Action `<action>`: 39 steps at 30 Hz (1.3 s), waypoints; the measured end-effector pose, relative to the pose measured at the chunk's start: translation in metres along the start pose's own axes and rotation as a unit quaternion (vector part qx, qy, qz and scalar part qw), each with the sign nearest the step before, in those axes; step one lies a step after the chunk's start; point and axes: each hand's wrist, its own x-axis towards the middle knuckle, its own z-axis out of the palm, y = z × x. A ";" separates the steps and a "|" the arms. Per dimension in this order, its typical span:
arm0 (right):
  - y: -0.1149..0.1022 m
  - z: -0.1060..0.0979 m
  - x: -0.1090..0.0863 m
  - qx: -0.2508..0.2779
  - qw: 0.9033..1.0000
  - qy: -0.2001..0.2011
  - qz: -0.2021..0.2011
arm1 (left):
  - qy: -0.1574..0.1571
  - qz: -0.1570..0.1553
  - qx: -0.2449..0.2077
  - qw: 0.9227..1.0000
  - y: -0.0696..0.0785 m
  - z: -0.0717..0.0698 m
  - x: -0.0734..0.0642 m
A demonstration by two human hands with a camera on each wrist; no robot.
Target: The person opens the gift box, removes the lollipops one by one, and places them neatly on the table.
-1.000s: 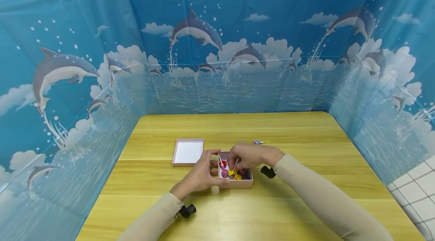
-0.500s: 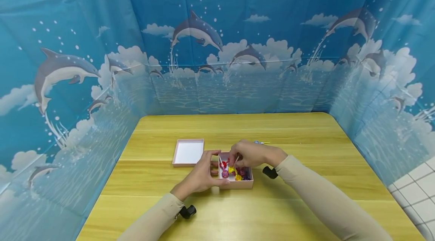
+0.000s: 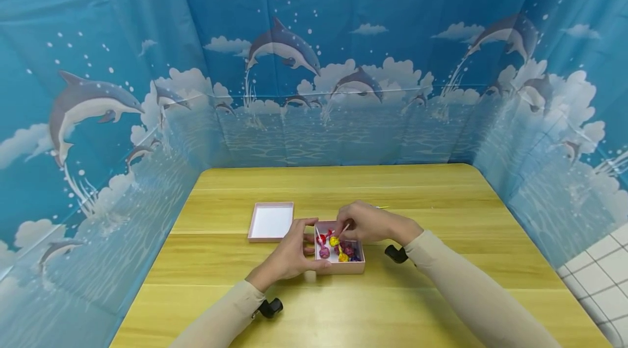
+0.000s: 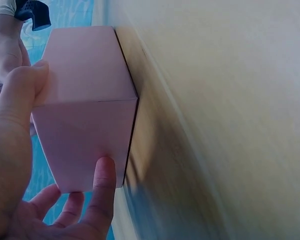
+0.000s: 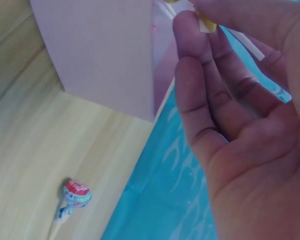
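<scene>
My left hand (image 3: 289, 252) grips the left end of an open pink box (image 3: 345, 268), thumb at the near side and fingers at the left and far sides. In the left wrist view, one fingertip presses the end wall of the box (image 4: 85, 140). Over the far part of the box, my right hand (image 3: 370, 222) pinches a yellow-wrapped lollipop (image 3: 334, 241). Its white stick (image 5: 249, 45) runs past the fingers in the right wrist view. Inside the box lie a second yellow lollipop (image 3: 343, 257), a pink one (image 3: 324, 252), a red one (image 3: 321, 239) and dark purple ones (image 3: 355, 255).
A shallow pink lid (image 3: 272, 221) with a white inside lies left of the box. Beyond the right hand, a blue-and-red lollipop (image 5: 77, 192) rests on the wooden table (image 3: 417, 190). A dolphin-print curtain (image 3: 314, 119) surrounds the table's back and sides.
My right hand has shifted slightly right, bringing the yellow lollipop toward the far side of the box. It now hides most of the lollipop behind it. The left hand has stayed put.
</scene>
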 end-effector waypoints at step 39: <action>0.049 -0.017 -0.047 -0.030 0.978 0.207 -0.012 | 0.006 -0.009 -0.011 1.000 -0.003 0.003 0.002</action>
